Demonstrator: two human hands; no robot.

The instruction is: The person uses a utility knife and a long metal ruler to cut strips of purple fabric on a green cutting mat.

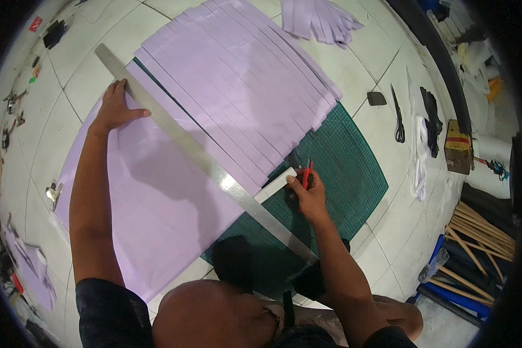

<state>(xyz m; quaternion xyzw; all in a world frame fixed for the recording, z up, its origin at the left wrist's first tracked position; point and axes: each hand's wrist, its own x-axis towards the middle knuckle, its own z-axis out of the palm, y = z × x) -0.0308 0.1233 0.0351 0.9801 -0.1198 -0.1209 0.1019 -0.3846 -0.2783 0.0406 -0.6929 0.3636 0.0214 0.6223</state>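
Note:
A long metal ruler (174, 129) lies slantwise over a lilac sheet (156, 191) and a green cutting mat (348, 156). My left hand (117, 109) presses down near the ruler's far end, its thumb spread from the fingers. Beyond the ruler, the lilac material is cut into several parallel strips (232, 75) that lie side by side. My right hand (310, 194) is closed around a slim red tool (306, 174), perhaps a cutter. Its thumb rests on a white bar (275, 184), which lies between the strips and the ruler. The red tool's tip is hard to make out.
More lilac strips (319, 22) lie at the far side. Black scissors (398, 119) and a small dark square (376, 98) rest on the tiled floor to the right. Wooden sticks (481, 229) and rolls fill the right edge. A metal clip (54, 195) grips the sheet's left edge.

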